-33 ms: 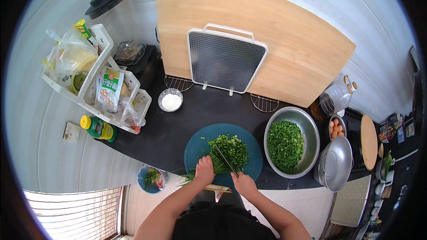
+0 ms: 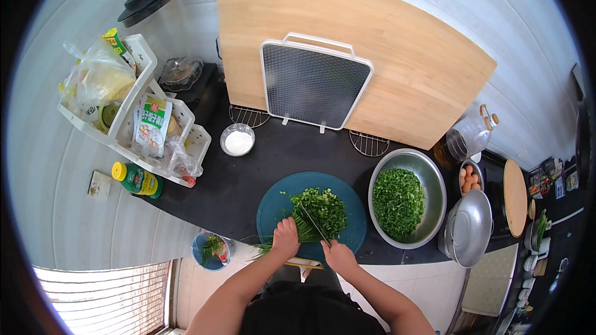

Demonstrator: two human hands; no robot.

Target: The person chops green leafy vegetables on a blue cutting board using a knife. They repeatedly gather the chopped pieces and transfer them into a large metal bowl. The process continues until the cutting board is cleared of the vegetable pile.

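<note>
Greens [image 2: 398, 205], leafy and finely chopped, lie in the round silver metal bowl [image 2: 434, 206], centre right, and on the round teal board [image 2: 272, 200], lower centre — uncut long green stalks [image 2: 306, 232] remain under the curled fingers of the left hand [image 2: 286, 238], while the right hand [image 2: 339, 257] clasps the grey-bladed knife [image 2: 316, 224].

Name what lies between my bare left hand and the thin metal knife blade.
Slim green stalks lie between your left hand and the knife blade, seen in the head view.

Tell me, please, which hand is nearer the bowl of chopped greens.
Right: the right hand, holding the knife, is left of the bowl; the left hand, on uncut greens, is farther left.
</note>
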